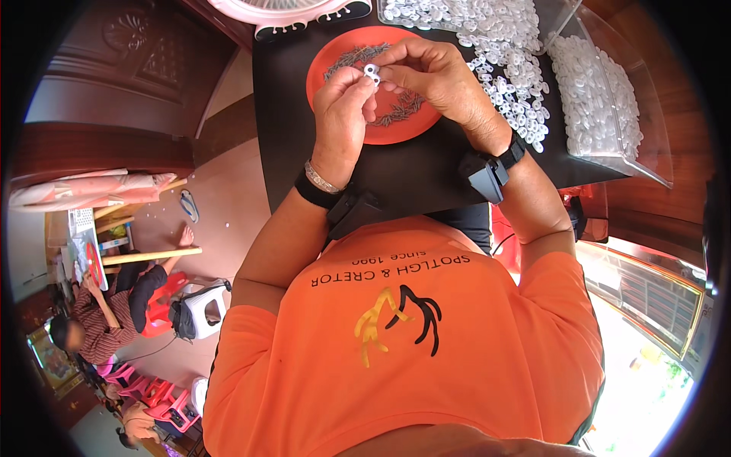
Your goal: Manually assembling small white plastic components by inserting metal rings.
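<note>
As the left hand [340, 110] pinches a white clip [374, 76] over the red plate [381, 137], the right hand's [438, 80] narrowed fingers meet it, their hold unclear. Fitting seems underway; the next move likely needs careful alignment.

The fisheye head view is looking steeply down from close above the shirt [472, 358], taking in the near and left edges of the table [288, 152].

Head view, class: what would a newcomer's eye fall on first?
Probably the bright orange shirt, filling the lower middle. Above it, the left hand and right hand meet at a small white part over a round orange tray of grey pieces. White pieces lie heaped at the upper right.
</note>
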`<state>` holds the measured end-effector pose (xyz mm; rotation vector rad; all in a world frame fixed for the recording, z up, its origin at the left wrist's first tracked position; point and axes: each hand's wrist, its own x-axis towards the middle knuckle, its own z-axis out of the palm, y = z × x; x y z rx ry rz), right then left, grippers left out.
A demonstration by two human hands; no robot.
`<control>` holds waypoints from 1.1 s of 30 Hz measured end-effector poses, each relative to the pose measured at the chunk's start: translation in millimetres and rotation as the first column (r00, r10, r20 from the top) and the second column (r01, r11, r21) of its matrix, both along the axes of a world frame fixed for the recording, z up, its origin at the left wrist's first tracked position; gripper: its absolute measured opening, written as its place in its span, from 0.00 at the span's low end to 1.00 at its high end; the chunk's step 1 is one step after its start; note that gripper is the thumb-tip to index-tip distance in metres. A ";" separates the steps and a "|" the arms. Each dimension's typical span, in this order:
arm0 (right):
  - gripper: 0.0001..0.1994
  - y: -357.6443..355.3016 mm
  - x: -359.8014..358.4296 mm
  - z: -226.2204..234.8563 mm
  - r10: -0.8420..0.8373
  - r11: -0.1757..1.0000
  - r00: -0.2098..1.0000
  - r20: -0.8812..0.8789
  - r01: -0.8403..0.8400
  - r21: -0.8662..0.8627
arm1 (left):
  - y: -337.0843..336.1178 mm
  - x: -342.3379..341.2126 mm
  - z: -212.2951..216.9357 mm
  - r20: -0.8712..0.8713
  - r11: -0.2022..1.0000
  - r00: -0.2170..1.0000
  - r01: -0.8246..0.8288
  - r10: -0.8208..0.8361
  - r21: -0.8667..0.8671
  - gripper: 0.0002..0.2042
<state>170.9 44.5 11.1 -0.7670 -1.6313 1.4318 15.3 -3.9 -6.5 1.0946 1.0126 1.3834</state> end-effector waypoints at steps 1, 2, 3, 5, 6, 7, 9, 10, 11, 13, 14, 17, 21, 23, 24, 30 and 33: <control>0.10 -0.2 -0.2 -0.2 0.009 1.000 1.000 -0.002 -0.009 0.012 | 0.0 -0.3 -0.5 0.000 1.000 1.000 -0.001 0.001 -0.001 0.08; 0.10 0.0 -0.4 -0.2 0.017 1.000 1.000 -0.005 -0.017 0.024 | 0.6 -0.7 -1.3 0.011 1.000 1.000 0.009 -0.009 0.004 0.07; 0.10 -1.1 -1.1 0.6 0.017 1.000 1.000 -0.006 -0.017 0.024 | 1.0 -1.1 -1.7 0.022 1.000 1.000 0.018 -0.018 0.008 0.07; 0.12 -4.7 -3.3 2.9 0.024 0.999 0.998 0.060 -0.026 0.040 | -0.1 -1.2 0.9 0.025 1.000 1.000 0.015 -0.015 -0.008 0.07; 0.12 -4.5 -3.9 1.6 0.022 0.999 0.998 0.059 -0.025 0.041 | -0.5 -1.2 1.8 0.030 1.000 0.999 0.013 -0.013 -0.024 0.07; 0.12 -4.1 -4.5 -0.9 0.034 0.996 0.998 0.059 -0.039 0.078 | -0.3 -1.4 1.6 0.029 1.000 0.999 0.015 -0.014 -0.024 0.07; 0.12 -4.8 -5.4 -1.1 0.045 0.992 0.997 0.059 -0.052 0.116 | 0.0 -2.1 1.3 0.035 0.996 0.999 0.027 -0.025 -0.079 0.08; 0.12 -6.3 -5.6 1.0 0.013 0.989 0.995 0.102 -0.028 0.148 | 0.5 -1.7 1.4 0.035 0.996 0.999 0.029 -0.026 -0.080 0.08; 0.12 -7.5 -6.0 2.8 -0.018 0.983 0.990 0.143 -0.008 0.181 | 1.0 -1.5 1.8 0.080 0.996 0.997 0.025 -0.018 -0.090 0.08; 0.12 -8.7 -6.5 4.8 -0.004 0.983 0.989 0.149 -0.023 0.183 | 2.0 -2.9 1.4 0.125 0.995 0.992 0.021 -0.008 -0.100 0.08; 0.12 -9.1 -6.7 5.3 0.007 0.982 0.988 0.156 -0.036 0.184 | 2.7 -5.1 0.4 0.108 0.993 0.993 0.055 -0.043 -0.107 0.09; 0.11 -10.3 -6.9 6.7 0.017 0.983 0.988 0.155 -0.044 0.177 | 2.8 -6.7 1.1 0.074 0.990 0.995 0.081 -0.073 -0.115 0.11; 0.13 -10.3 -8.9 3.3 0.001 0.983 0.992 0.129 -0.025 0.183 | 2.1 -4.6 0.4 0.045 0.995 0.999 0.032 -0.028 -0.092 0.10; 0.14 -12.6 -10.2 4.8 -0.087 0.949 0.978 0.189 0.024 0.314 | 1.7 -3.1 -0.3 0.055 0.996 0.998 0.023 -0.018 -0.089 0.10; 0.14 -13.4 -10.9 4.4 -0.089 0.949 0.978 0.188 0.026 0.314 | 1.6 -2.5 -0.4 0.066 0.996 0.998 0.014 -0.008 -0.086 0.10; 0.13 -13.9 -12.0 1.5 -0.142 0.899 0.983 0.117 0.078 0.431 | 1.2 -5.8 -2.1 0.208 0.995 0.978 0.041 -0.022 -0.087 0.12; 0.13 -13.5 -11.1 2.4 -0.134 0.883 0.982 0.136 0.056 0.465 | 1.5 -7.0 0.2 0.175 0.997 0.983 0.061 -0.051 -0.051 0.12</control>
